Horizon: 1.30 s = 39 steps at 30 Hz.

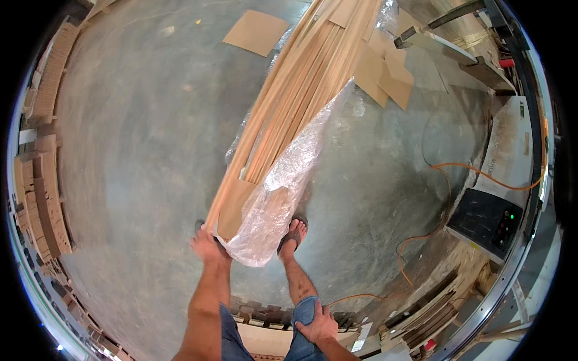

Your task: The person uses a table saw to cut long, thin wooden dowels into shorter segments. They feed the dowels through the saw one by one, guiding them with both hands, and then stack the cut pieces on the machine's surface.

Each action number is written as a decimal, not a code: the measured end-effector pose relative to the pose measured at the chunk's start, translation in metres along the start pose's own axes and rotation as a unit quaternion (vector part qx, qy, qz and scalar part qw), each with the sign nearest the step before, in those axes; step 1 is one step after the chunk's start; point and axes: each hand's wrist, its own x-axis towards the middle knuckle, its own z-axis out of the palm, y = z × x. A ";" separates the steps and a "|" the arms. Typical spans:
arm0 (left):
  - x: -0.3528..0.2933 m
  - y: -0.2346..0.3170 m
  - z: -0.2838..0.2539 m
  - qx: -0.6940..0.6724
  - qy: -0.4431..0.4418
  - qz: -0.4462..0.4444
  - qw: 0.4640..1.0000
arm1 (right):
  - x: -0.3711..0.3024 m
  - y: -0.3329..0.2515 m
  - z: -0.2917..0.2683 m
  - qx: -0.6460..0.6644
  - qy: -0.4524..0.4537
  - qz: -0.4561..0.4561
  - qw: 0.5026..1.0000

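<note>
- My left arm reaches down, and my left hand (pixel 211 246) is at the near left corner of the bundle of wooden strips (pixel 295 114), against the end of the outermost strip; I cannot tell whether my fingers are clamped on it.
- My right arm is bent, its hand (pixel 319 325) laid loosely over my denim knee (pixel 305 310), fingers apart, gripping nothing.
- Along the left rim I have stacked brown pieces (pixel 45 204), then grey floor (pixel 138 150) and a cardboard sheet (pixel 256 32).
- The bundle slants up the middle, its near right side in clear wrap (pixel 271 198).
- Rightward: more cardboard (pixel 394 81), an orange cable (pixel 484 172), a black control panel (pixel 481 222) with a green light.
- My left foot mostly hides behind my hand.
- The bundle's far end is cut off above; wrap blurs its near end.
</note>
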 end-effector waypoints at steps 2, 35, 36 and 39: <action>0.033 -0.038 -0.025 0.010 -0.044 0.029 0.999 | 0.001 0.001 0.007 -0.002 0.016 -0.011 1.000; -0.204 -0.009 -0.477 -0.195 -0.615 0.531 0.550 | -0.310 -0.026 0.120 0.592 0.310 -0.184 0.721; -0.202 -0.003 -0.478 -0.215 -0.613 0.514 0.560 | -0.306 -0.003 0.150 0.604 0.306 -0.181 0.714; -0.193 0.018 -0.460 -0.245 -0.576 0.490 0.606 | -0.335 0.046 0.226 0.579 0.296 -0.161 0.742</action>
